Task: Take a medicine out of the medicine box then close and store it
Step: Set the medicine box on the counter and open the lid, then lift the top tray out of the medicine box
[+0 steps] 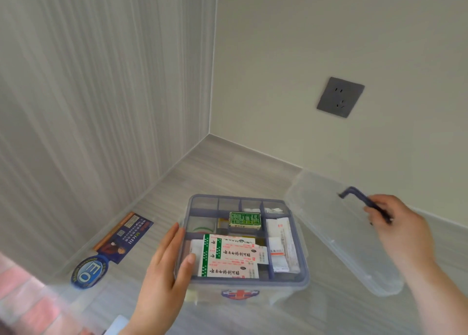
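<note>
The clear medicine box (305, 271) with a blue divided tray stands open on the grey shelf. White-and-green plaster packets (229, 256) fill its front compartment, and a small green box (245, 218) lies in the middle. My left hand (164, 271) rests flat against the box's left side, thumb over the rim. My right hand (397, 228) grips the dark blue handle (359, 197) of the clear lid (336, 223), holding the lid tilted to the right of the box.
A blue leaflet (126, 235) and a round blue EO sticker (88, 271) lie at the left, inside a clear bin. Walls meet in a corner behind. A grey power socket (340, 97) sits on the right wall.
</note>
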`<state>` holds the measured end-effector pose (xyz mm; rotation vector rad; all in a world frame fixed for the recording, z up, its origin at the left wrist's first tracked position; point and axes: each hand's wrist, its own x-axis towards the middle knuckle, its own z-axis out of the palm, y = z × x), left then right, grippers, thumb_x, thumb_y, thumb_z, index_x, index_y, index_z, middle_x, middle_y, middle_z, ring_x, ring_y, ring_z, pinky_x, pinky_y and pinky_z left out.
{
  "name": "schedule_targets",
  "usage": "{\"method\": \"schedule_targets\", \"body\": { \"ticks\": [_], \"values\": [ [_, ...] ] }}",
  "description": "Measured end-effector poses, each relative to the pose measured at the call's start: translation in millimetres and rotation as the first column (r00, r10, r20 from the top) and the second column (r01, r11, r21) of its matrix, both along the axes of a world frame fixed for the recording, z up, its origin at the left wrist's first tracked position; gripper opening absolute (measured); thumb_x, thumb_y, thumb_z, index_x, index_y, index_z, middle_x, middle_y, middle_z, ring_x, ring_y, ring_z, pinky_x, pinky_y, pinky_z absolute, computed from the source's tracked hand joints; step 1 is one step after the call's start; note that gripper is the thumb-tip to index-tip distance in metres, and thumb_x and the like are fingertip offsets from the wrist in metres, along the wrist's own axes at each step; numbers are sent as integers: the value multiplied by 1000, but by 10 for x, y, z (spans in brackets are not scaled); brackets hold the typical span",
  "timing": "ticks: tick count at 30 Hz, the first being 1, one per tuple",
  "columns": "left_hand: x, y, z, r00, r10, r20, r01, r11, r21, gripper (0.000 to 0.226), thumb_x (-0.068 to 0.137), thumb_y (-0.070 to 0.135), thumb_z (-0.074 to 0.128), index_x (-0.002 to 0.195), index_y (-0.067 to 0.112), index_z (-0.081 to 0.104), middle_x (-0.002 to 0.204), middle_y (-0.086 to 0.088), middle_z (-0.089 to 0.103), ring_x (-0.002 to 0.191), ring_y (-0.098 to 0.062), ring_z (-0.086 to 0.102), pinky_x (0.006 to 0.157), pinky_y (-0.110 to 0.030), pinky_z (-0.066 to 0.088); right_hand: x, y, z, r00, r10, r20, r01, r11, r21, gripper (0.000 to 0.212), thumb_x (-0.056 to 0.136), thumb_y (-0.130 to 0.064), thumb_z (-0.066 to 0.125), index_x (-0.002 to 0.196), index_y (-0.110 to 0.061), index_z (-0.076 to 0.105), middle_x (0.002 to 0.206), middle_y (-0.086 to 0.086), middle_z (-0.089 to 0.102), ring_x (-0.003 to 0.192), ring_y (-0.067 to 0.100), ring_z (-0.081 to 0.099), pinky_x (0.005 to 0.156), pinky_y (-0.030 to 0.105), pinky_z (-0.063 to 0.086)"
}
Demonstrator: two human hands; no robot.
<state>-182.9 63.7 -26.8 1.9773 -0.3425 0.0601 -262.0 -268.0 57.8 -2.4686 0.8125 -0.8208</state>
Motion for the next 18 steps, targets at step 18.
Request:
{"method": "schedule_targets", "body": {
  "ticks": [18],
  "values": [
    [-30, 40, 80, 992, -93, 86, 76, 981, 177, 126, 48, 95, 22, 134, 3, 32, 134, 4, 26, 125, -13, 26, 105, -33, 18, -467, -116, -987, 955, -138, -262, 200, 953, 226, 16, 85, -6, 52, 96, -7, 63, 85, 22, 70, 77, 39, 62, 59, 32, 36]
  ]
}}
